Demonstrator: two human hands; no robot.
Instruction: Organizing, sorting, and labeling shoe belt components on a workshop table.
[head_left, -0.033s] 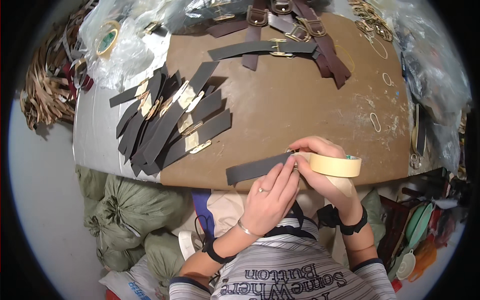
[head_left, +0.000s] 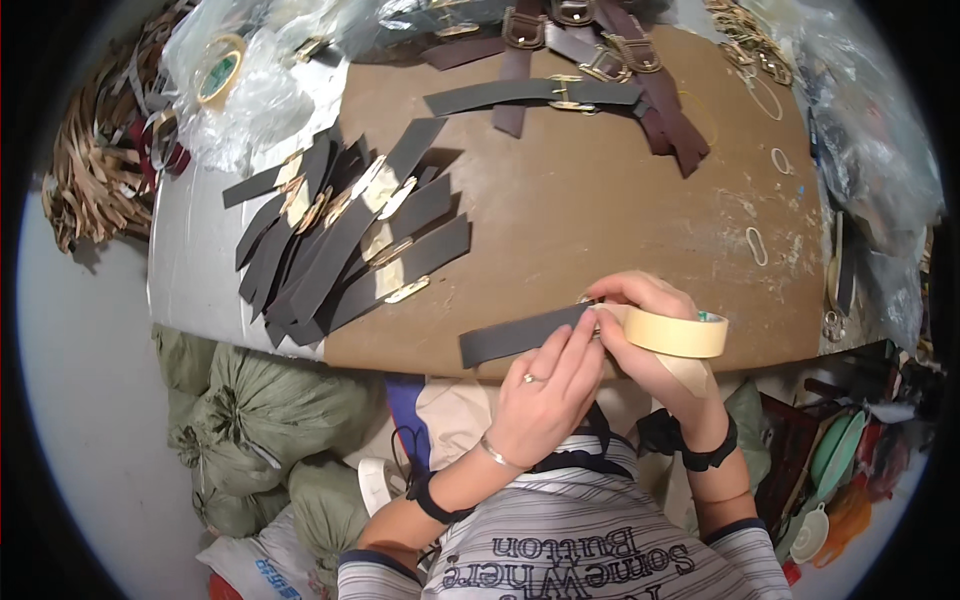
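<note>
A dark grey strap [head_left: 525, 333] lies at the near edge of the brown work surface, its right end under my fingers. My left hand [head_left: 555, 375] presses its fingers together over that end, where a bit of metal buckle shows. Against the same spot, my right hand [head_left: 645, 295] is closed, thumb and fingers meeting at the strap's end. A roll of cream masking tape [head_left: 675, 333] rests in the right hand, a strip running from it to the strap. My fingers hide the exact join. To the left lie several similar straps [head_left: 335, 270] with gold buckles and cream tape.
Another dark strap with a gold buckle [head_left: 500, 95] lies at the back beside brown buckled straps [head_left: 680, 125]. Rubber bands [head_left: 756, 246] are scattered on the right. Clear plastic bags [head_left: 870, 140] line the edges. Green sacks [head_left: 290, 410] stand below the left edge.
The whole view has shifted slightly, so the surface and straps appear a little further right. Both hands keep their hold on the strap and tape.
</note>
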